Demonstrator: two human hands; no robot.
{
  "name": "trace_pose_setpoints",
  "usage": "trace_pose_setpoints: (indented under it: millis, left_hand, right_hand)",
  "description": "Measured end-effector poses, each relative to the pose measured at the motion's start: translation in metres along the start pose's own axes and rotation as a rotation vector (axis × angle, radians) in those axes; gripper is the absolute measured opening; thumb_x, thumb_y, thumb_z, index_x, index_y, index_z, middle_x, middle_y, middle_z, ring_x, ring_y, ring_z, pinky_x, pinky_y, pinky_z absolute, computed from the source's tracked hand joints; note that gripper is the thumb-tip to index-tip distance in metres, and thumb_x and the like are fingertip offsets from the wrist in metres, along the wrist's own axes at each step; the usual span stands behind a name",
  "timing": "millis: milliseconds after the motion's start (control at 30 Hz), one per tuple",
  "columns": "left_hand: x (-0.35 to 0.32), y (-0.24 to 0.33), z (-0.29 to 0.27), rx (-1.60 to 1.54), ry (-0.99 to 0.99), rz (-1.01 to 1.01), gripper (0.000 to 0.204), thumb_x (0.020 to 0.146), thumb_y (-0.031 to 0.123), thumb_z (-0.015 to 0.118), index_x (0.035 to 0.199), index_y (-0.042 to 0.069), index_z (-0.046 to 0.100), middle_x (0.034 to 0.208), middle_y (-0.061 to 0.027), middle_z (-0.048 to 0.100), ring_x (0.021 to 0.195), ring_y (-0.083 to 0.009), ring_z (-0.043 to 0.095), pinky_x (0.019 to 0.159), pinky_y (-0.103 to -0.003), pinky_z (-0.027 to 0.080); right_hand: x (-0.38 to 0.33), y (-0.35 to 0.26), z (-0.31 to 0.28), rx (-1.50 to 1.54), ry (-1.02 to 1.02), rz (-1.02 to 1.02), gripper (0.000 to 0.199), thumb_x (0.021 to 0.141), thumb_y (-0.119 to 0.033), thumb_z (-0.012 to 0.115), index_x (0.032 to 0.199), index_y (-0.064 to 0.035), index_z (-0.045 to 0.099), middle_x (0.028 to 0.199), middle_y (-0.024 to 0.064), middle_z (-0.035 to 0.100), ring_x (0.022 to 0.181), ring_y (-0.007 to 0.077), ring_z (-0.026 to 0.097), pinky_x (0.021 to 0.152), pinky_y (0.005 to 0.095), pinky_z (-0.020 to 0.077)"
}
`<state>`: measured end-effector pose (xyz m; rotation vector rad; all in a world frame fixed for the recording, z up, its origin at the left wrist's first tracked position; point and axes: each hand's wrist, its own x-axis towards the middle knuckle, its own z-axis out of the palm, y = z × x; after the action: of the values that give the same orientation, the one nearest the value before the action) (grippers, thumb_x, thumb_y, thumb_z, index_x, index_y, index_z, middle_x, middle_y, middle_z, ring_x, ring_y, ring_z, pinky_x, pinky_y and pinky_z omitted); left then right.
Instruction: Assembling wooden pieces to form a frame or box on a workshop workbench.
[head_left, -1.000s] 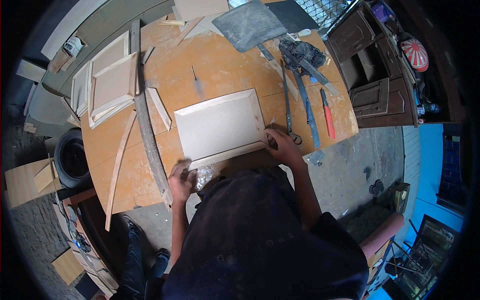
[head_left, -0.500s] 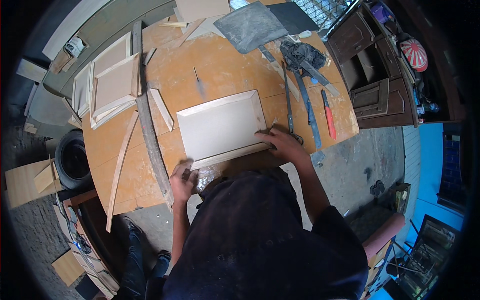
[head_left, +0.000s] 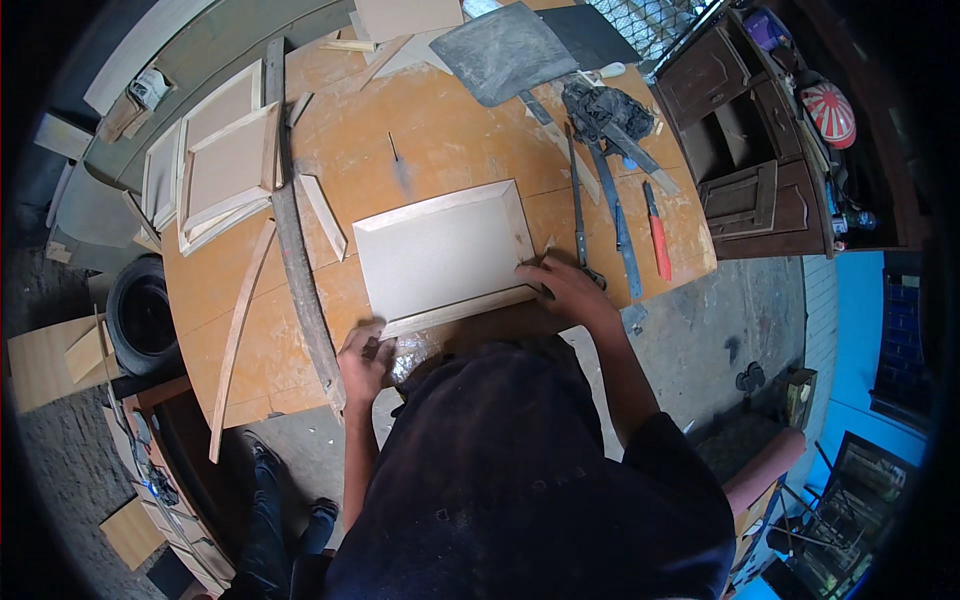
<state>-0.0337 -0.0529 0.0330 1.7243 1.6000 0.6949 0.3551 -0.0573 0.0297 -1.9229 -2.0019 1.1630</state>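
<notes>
A pale rectangular wooden panel (head_left: 440, 245) lies on the worktable in front of me. Light wooden strips run along its far, right and near edges, while no strip shows along its left edge. My left hand (head_left: 366, 358) has its fingers curled round the near left corner, at the end of the near strip. At the near right corner my right hand (head_left: 568, 288) grips the panel, thumb and fingers bent over the edge. Part of the near edge is in shadow close to my body, and the undersides of both hands are hidden.
A long worn wooden bar (head_left: 298, 250) crosses the table (head_left: 455, 130) on the left, near stacked framed panels (head_left: 230, 160). A handsaw (head_left: 578, 200), a blue strip (head_left: 626, 240) and a red-handled tool (head_left: 657, 230) lie right. A thin rod (head_left: 392, 146) stands beyond the panel.
My right fingers have slid slightly to the right at the panel's corner. My left hand and the panel stay nearly where they were.
</notes>
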Motion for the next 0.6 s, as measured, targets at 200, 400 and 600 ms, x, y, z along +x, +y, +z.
trace_pose_setpoints:
  millis: [200, 400, 600]
  left_hand:
    - [0.000, -0.001, 0.000, -0.004, 0.001, 0.003, 0.028, 0.078, -0.001, 0.081, 0.104, -0.001, 0.070, 0.094, -0.0103, 0.069, 0.081, -0.0168, 0.066, 0.075, -0.029, 0.054]
    - [0.000, -0.002, 0.002, -0.004, 0.008, 0.005, 0.028, 0.078, -0.003, 0.080, 0.104, -0.001, 0.070, 0.094, -0.0096, 0.069, 0.081, -0.0160, 0.066, 0.075, -0.029, 0.054]
    - [0.001, 0.003, 0.001, -0.017, 0.008, -0.001, 0.027, 0.078, -0.002, 0.080, 0.103, -0.001, 0.069, 0.094, -0.0101, 0.068, 0.081, -0.0165, 0.066, 0.075, -0.029, 0.054]
  right_hand:
    - [-0.001, -0.004, -0.005, 0.010, -0.018, 0.010, 0.053, 0.089, -0.016, 0.067, 0.139, -0.0281, 0.054, 0.143, 0.0215, 0.050, 0.130, 0.0406, 0.051, 0.107, 0.0472, 0.0429]
    - [0.001, 0.003, 0.001, -0.026, -0.010, 0.015, 0.052, 0.090, -0.016, 0.066, 0.139, -0.0286, 0.054, 0.146, 0.0228, 0.049, 0.133, 0.0403, 0.048, 0.109, 0.0465, 0.0415]
    - [0.002, 0.005, 0.002, 0.004, -0.012, 0.025, 0.051, 0.091, -0.016, 0.066, 0.139, -0.0288, 0.055, 0.147, 0.0232, 0.047, 0.134, 0.0399, 0.047, 0.110, 0.0465, 0.0405]
